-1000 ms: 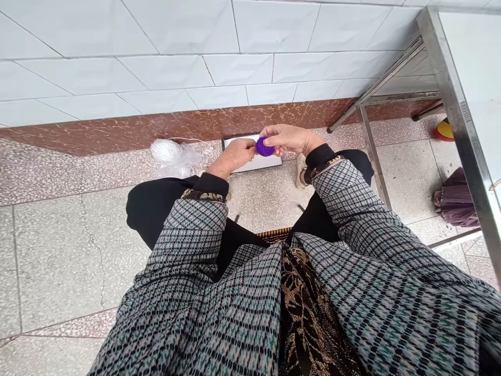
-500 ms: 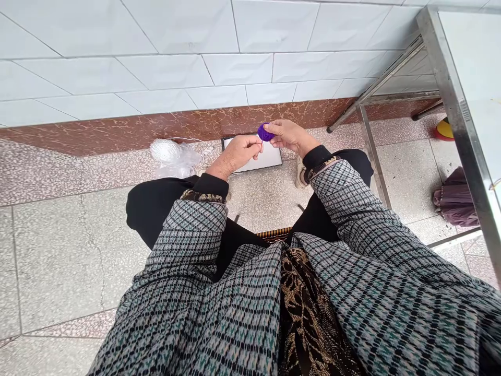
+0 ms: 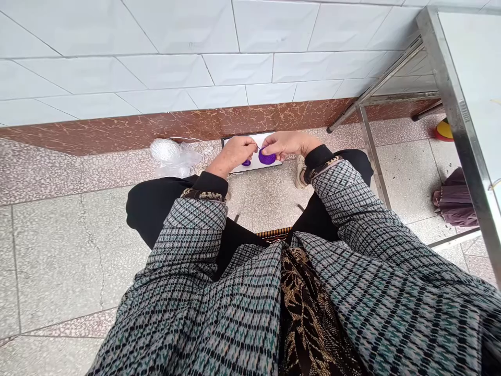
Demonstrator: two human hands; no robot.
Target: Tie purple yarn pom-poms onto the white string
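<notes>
Between the thumb and fingers of my right hand point(image 3: 288, 142) is a small ball of purple yarn point(image 3: 267, 157). My left hand point(image 3: 237, 152) is closed just left of it, its fingertips pinching a thin strand that spans the short gap to the ball. A smaller purple piece point(image 3: 246, 163) shows below my left fingers; whether it is held there or lies beneath them, I cannot tell. Under both hands a white board with a dark rim point(image 3: 256, 167) lies on the floor, partly hidden.
Left of the board lies a ball of white yarn point(image 3: 166, 151) with clear plastic and loose strands. A tiled wall point(image 3: 242, 70) rises in front. On the right stands a metal-framed table point(image 3: 450, 73), with dark purple cloth point(image 3: 456, 201) and a red and yellow object point(image 3: 445, 129) beyond its legs.
The purple ball rose with my right hand, then came back down and now sits lower. A smaller purple piece has come into sight under my left hand, which has stayed nearly in place.
</notes>
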